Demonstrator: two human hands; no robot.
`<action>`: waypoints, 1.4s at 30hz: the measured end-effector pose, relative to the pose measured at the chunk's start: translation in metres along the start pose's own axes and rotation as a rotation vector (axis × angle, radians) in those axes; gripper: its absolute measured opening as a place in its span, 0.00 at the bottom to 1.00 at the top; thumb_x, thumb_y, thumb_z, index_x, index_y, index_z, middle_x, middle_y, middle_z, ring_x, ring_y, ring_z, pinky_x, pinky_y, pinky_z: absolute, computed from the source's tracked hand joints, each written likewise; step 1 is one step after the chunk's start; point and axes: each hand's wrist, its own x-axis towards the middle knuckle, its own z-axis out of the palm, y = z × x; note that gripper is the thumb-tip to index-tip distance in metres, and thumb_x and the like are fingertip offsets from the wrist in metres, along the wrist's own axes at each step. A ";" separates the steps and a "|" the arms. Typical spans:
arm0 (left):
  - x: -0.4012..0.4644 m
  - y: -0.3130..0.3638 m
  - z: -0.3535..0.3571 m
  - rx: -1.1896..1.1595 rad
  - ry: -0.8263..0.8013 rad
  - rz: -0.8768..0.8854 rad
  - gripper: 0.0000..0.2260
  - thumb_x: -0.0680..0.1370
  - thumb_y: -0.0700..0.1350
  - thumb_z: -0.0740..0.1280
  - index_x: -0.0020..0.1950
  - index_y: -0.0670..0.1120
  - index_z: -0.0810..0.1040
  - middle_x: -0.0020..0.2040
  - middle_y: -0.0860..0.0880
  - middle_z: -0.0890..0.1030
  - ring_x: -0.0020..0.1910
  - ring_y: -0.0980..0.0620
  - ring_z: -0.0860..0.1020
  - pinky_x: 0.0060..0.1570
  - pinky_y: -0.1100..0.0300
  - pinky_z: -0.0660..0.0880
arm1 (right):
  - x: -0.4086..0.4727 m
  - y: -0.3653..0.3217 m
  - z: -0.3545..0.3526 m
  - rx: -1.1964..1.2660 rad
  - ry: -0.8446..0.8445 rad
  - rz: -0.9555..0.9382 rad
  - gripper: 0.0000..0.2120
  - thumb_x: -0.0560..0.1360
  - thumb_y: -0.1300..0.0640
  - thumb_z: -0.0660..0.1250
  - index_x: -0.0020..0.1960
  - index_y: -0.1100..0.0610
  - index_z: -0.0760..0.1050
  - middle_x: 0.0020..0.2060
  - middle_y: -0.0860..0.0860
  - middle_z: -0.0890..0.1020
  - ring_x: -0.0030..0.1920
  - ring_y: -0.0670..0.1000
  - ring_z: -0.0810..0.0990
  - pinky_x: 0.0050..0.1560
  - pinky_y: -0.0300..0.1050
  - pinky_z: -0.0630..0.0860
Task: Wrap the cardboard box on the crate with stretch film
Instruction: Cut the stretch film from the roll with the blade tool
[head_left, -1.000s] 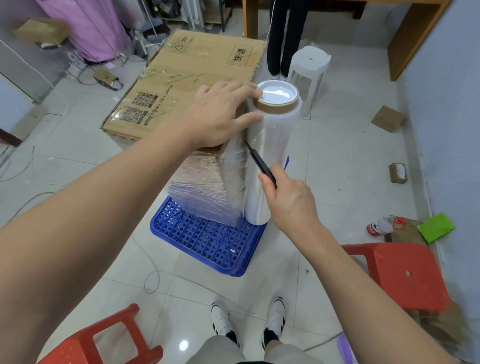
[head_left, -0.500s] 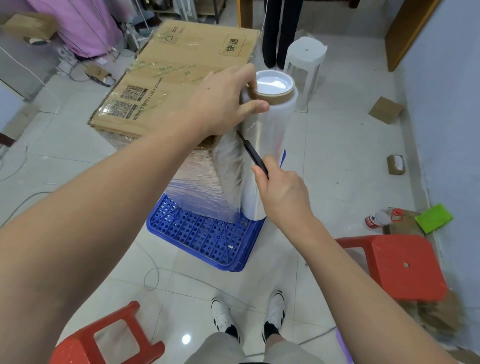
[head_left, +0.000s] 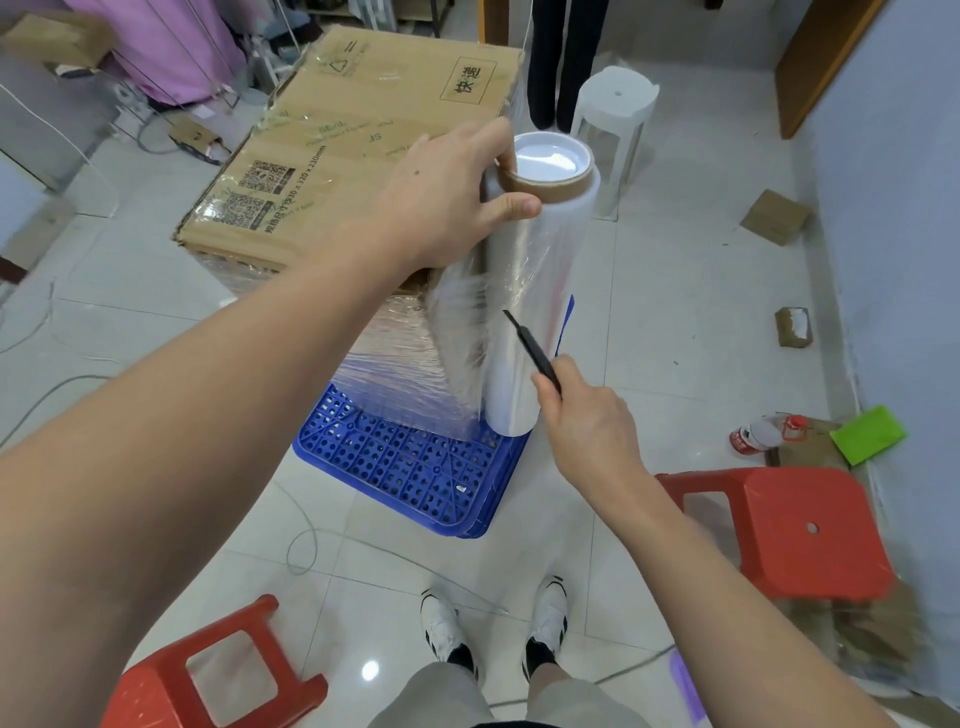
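Gripping stretch film roll (head_left: 535, 291) upright beside cardboard box (head_left: 343, 156) on blue crate (head_left: 410, 467).
Left hand (head_left: 441, 208) fingers curl round roll top; right hand (head_left: 587, 421) pinches black cutter (head_left: 530, 348), tip against film just below left fingers.

The brown cardboard box (head_left: 358, 150) is carrying all the readable print, on its top face. Toward its two o'clock corner, a black-outlined rectangle (head_left: 468, 79) is framing the two characters "快递". Toward the eight o'clock corner, two square QR codes (head_left: 252, 196) are sitting side by side, and beside them a line of print is ending in "120 x 220mm". The clear tape (head_left: 332, 136) across the middle is showing faint green lettering, too pale to read.
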 end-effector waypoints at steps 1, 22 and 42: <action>0.000 0.001 0.001 -0.001 0.000 0.002 0.20 0.79 0.63 0.69 0.57 0.48 0.72 0.57 0.50 0.78 0.53 0.47 0.74 0.50 0.53 0.64 | 0.000 0.004 0.000 0.017 0.007 0.014 0.13 0.86 0.44 0.51 0.53 0.54 0.64 0.32 0.57 0.76 0.34 0.62 0.75 0.35 0.56 0.75; 0.001 -0.003 0.004 -0.019 0.035 0.015 0.21 0.78 0.64 0.69 0.57 0.47 0.73 0.57 0.49 0.78 0.53 0.47 0.74 0.51 0.53 0.64 | 0.020 -0.017 0.017 0.023 0.073 -0.080 0.12 0.86 0.45 0.51 0.51 0.53 0.61 0.27 0.50 0.68 0.32 0.60 0.70 0.33 0.51 0.65; 0.002 -0.008 0.008 -0.010 0.063 0.028 0.23 0.78 0.65 0.68 0.58 0.47 0.73 0.55 0.50 0.77 0.52 0.47 0.73 0.49 0.54 0.63 | 0.013 0.002 0.035 0.057 0.050 0.000 0.14 0.86 0.45 0.51 0.53 0.55 0.64 0.30 0.54 0.74 0.33 0.61 0.74 0.33 0.51 0.65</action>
